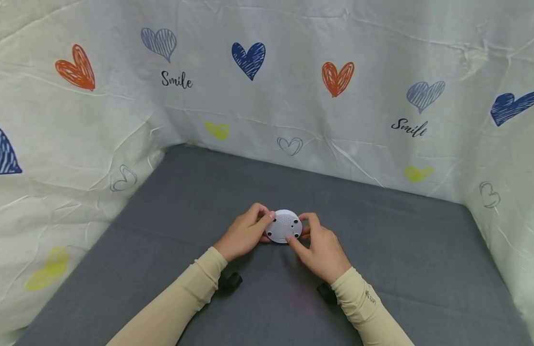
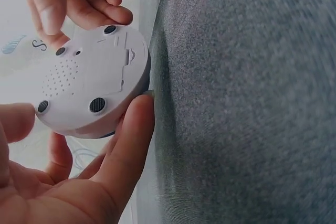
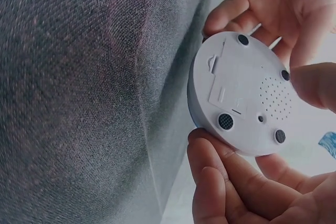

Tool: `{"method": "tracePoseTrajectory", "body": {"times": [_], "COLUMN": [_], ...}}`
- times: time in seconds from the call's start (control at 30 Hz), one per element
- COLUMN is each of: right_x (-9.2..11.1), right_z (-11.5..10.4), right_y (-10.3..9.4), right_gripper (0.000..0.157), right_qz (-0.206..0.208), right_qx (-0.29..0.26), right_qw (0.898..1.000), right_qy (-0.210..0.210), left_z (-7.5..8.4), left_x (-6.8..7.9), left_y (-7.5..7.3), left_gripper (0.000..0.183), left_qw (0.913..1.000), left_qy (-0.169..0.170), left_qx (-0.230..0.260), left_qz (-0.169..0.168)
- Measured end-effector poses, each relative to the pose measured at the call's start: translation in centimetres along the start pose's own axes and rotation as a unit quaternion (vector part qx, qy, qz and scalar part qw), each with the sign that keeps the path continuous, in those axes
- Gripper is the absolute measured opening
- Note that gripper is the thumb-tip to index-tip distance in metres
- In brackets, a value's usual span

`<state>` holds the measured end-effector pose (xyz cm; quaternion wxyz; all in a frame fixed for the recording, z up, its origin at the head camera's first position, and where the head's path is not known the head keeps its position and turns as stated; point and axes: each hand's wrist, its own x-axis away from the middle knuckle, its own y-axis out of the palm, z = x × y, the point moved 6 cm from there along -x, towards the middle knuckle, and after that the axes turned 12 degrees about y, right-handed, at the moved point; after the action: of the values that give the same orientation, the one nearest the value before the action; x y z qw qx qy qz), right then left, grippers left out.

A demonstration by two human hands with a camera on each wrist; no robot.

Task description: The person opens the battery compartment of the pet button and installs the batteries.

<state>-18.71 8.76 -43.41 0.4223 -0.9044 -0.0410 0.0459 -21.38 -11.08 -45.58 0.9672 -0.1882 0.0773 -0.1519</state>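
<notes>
A round white plastic device (image 1: 283,227) with its underside up is between my two hands. Its underside bears a dotted patch of speaker holes, a small dark hole, a battery cover (image 2: 100,69) and several black round feet (image 3: 226,121). My left hand (image 1: 243,230) grips its left edge, thumb on the upper face and fingers beneath. On the opposite side my right hand (image 1: 321,247) holds the right edge between thumb and fingers. The side facing down is mostly hidden, with a bluish rim showing in the right wrist view.
A grey cloth (image 1: 185,192) covers the table under both hands. White curtains (image 1: 293,29) printed with hearts and "Smile" enclose the back and sides. Black wrist-worn cameras (image 1: 230,283) sit below both wrists.
</notes>
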Motion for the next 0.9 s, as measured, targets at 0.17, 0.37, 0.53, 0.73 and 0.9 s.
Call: {"method": "tracePoseTrajectory", "body": {"times": [0.17,0.37,0.53,0.73,0.9], "right_x": [0.1,0.0,-0.1,-0.3,-0.4], "right_z": [0.1,0.3,0.6,0.9,1.4], "right_y": [-0.2,-0.1,0.0,0.3,0.4], "right_gripper": [0.047,0.039,0.032,0.029,0.032], "right_qz": [-0.004,-0.02,-0.013,-0.011,-0.013], "right_qx": [-0.022,-0.067,-0.08,-0.1,-0.121], "right_qw": [1.0,0.997,0.996,0.994,0.99], "right_qy": [0.009,0.03,0.035,0.051,0.067], "left_z": [-0.1,-0.1,0.1,0.2,0.1], "left_x": [-0.2,-0.2,-0.1,-0.1,-0.2], "left_y": [-0.2,-0.5,-0.7,-1.2,-1.2], "left_gripper": [0.038,0.036,0.04,0.048,0.059], "left_qw": [0.9998,0.9998,0.9996,0.9998,0.9984], "left_qy": [-0.003,-0.001,0.004,0.014,0.026], "left_qx": [-0.021,-0.022,-0.028,-0.006,0.028], "left_qz": [0.0,0.0,0.001,-0.015,-0.041]}}
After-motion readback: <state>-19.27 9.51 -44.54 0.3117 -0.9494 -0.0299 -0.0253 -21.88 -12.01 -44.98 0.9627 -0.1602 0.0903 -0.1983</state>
